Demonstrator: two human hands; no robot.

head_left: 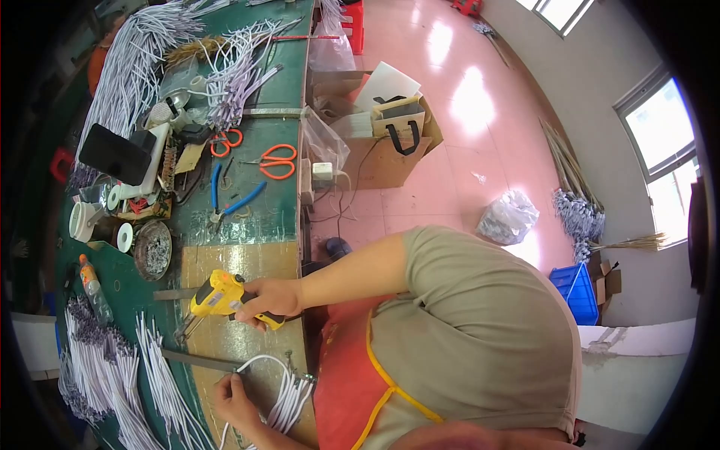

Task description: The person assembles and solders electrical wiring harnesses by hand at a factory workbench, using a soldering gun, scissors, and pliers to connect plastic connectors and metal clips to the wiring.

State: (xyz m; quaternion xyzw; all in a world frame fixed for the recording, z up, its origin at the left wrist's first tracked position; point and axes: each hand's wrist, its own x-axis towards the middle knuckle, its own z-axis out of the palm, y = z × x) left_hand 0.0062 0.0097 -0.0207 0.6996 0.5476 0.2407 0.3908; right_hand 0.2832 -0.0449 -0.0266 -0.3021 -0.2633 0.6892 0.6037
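Observation:
My right hand (271,300) is closed round the black handle of a yellow pistol-shaped tool (219,292). Its metal tip points down to the left over the tan board (247,259). Closer to the lower edge, my left hand (236,403) pinches one white cord (262,358) by the end of a dark metal strip (201,361). That cord curves back to a bunch of white cords (291,399) lying near the red apron (349,360). What the left fingertips do underneath is hidden.
Bundles of white cords (120,375) lie at the lower left. Blue-handled pliers (240,199), orange-handled scissors (277,161), a bowl of grey bits (154,251) and a black phone-like device (112,154) lie further up the green table (259,217). A cardboard box (382,165) stands beyond the table's edge.

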